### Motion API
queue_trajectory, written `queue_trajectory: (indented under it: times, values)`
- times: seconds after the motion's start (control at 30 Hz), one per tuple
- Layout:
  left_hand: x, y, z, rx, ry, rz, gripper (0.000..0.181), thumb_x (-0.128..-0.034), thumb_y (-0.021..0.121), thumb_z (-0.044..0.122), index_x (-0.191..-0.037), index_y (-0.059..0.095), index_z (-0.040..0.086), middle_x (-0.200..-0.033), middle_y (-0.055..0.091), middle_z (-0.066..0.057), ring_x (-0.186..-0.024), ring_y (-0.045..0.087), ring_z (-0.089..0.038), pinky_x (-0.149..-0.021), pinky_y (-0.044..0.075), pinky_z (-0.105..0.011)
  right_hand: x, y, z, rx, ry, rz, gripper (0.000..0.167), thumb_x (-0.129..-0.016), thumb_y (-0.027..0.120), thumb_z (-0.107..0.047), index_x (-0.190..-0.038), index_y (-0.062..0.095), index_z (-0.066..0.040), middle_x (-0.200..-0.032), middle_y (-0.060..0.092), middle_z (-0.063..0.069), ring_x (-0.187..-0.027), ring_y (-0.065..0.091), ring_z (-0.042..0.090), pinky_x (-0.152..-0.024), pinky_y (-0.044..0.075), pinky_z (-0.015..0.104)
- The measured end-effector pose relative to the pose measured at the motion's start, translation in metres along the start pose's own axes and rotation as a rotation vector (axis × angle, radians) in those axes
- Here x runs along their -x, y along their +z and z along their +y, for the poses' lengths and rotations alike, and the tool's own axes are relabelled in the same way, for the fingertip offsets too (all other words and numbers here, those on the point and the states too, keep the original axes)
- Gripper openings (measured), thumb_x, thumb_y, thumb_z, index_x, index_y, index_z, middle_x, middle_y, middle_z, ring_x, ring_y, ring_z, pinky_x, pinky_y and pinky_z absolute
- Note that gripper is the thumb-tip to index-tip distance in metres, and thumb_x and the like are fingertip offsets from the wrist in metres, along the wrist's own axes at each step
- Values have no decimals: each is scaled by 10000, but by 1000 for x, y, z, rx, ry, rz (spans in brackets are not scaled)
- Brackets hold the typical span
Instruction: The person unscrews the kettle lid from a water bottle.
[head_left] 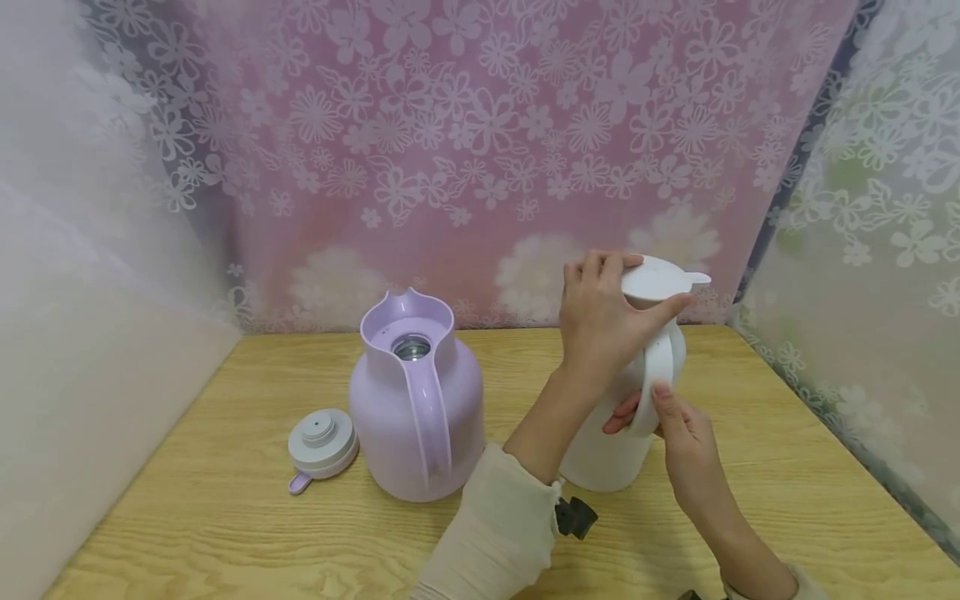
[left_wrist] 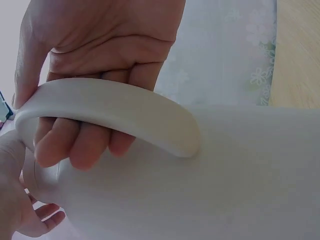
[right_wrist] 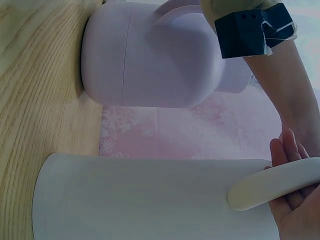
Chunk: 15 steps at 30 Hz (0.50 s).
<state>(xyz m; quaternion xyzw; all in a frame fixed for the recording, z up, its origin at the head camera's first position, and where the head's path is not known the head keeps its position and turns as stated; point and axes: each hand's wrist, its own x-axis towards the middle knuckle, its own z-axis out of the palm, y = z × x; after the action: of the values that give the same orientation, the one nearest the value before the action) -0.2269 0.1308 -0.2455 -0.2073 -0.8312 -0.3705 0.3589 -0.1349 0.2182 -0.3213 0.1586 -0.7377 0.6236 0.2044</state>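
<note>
1. The white jug (head_left: 603,460) stands on the right side of the table (head_left: 247,542), to the right of the lilac jug (head_left: 382,417).
2. It is plain and pale all over, a tall rounded body with a broad curved handle (left_wrist: 100,102) that bows outward and joins the side in a smooth, blunt end.
3. Its lid (head_left: 654,275), at the very top, is round and white, with a small flat tab (head_left: 701,278) sticking out to the right.
4. My left hand (head_left: 596,321) grips the lid, thumb on the near side and fingers over the far-left edge.
5. My right hand (head_left: 690,433) holds the handle, fingers passed through the loop and thumb along its outside.
6. The white surface looks like matt plastic, softly shaded; the lilac one looks like plastic too, squatter, with a scalloped spout and a shiny, metallic-looking round mouth.
7. Left of the lilac jug lies a stopper (head_left: 321,443), a stepped grey-white disc with a lilac tab.
8. The table has fine yellowish wood grain; behind it hangs a pink sheet (head_left: 487,108) printed with white flowers.
</note>
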Motion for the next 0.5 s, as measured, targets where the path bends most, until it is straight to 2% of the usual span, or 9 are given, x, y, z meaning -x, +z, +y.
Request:
queue_trajectory:
  times: [0.1, 0.23, 0.37, 0.43, 0.5]
  values:
    - [0, -1, 1, 25, -32, -31, 590, -676, 713, 591, -1119, 596, 220, -1081, 492, 35, -994, 403, -123, -756, 378, -200, 0, 0, 0, 1, 0, 3, 468, -1027, 261, -188, -834, 588, 85, -705, 628, 126, -756, 597, 181, -755, 437, 239]
    - [0, -5, -2, 144, -87, -99, 554, -730, 684, 563, -1152, 589, 217, -1146, 470, 29, -1058, 382, -112, -795, 375, -226, 1, 0, 1, -2, -3, 0, 466, -1027, 261, -184, -829, 589, 81, -703, 629, 128, -758, 598, 182, -755, 437, 241]
    - [-3, -7, -11, 369, -99, -170, 478, -817, 652, 450, -1205, 574, 181, -1265, 458, 67, -1163, 359, -64, -873, 372, -241, 0, 0, 2, -4, -16, -4, 467, -1027, 258, -174, -824, 591, 84, -698, 632, 124, -741, 604, 180, -752, 440, 243]
    - [-5, -7, -17, 510, -75, -197, 434, -847, 647, 358, -1225, 564, 162, -1318, 440, 102, -1215, 328, -22, -924, 350, -236, 0, 0, 2, -3, -17, -3, 467, -1027, 257, -172, -829, 593, 85, -702, 634, 121, -735, 610, 179, -757, 440, 239]
    - [-5, -4, -24, 624, -20, -214, 402, -862, 646, 260, -1233, 558, 133, -1346, 431, 107, -1247, 288, 16, -972, 307, -222, 0, -1, 2, -5, -14, -1, 467, -1027, 259, -174, -834, 596, 85, -706, 635, 121, -729, 616, 181, -762, 440, 236]
